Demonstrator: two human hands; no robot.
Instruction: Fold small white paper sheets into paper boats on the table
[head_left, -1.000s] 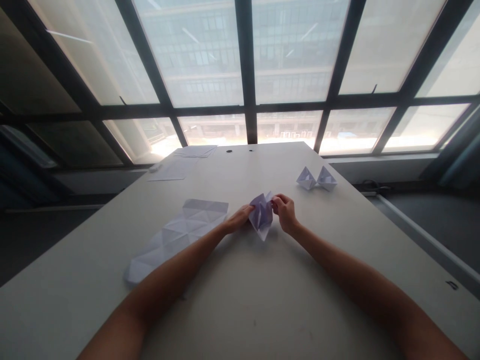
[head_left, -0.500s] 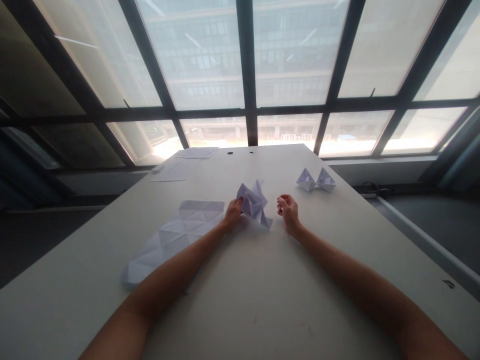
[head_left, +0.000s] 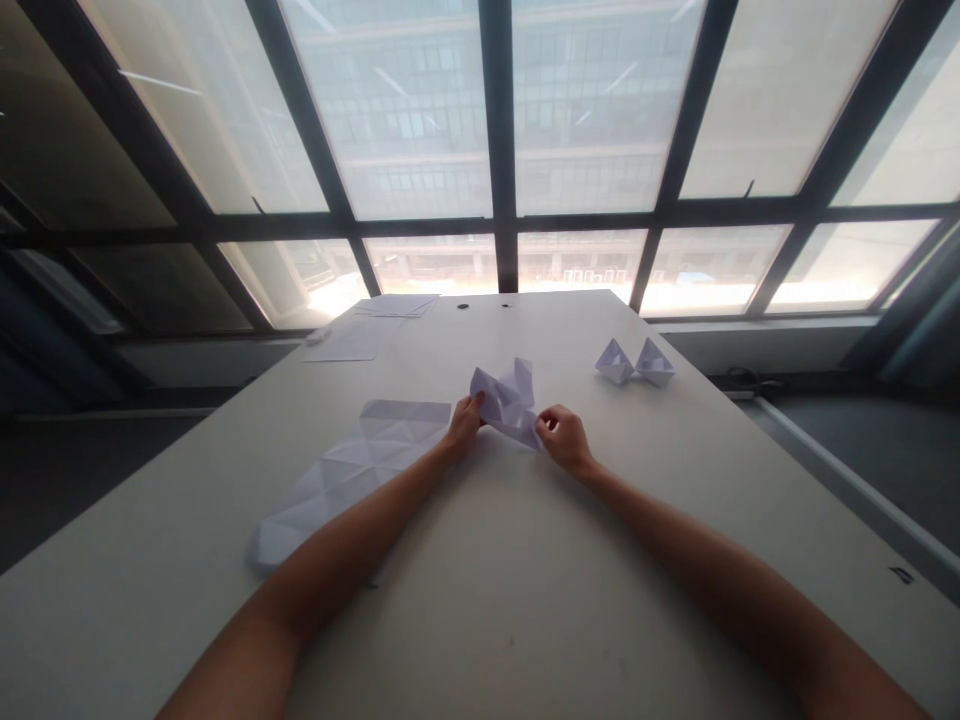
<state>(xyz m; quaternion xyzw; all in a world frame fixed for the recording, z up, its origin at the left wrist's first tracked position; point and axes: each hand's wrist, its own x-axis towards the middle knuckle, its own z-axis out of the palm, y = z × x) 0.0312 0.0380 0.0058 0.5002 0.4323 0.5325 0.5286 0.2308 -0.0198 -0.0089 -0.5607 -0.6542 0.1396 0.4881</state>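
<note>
A partly folded piece of white paper (head_left: 507,402) is held above the middle of the table, its creased flaps standing up at several angles. My left hand (head_left: 466,422) grips its left edge, thumb on the near side. At the lower right corner, my right hand (head_left: 562,436) pinches the paper between thumb and fingertips. Beneath and beside my left forearm lies a creased white sheet (head_left: 349,465) with a grid of triangular fold lines, partly covered by the arm.
Two small folded paper boats (head_left: 615,362) stand side by side at the right of the white table (head_left: 480,600). Flat white sheets (head_left: 346,340) lie at the far left. A window wall (head_left: 502,150) rises behind the table.
My right hand has moved left and now pinches the paper's right corner; before, it was a loose fist apart from it. The paper's right-hand flaps have opened out slightly.
</note>
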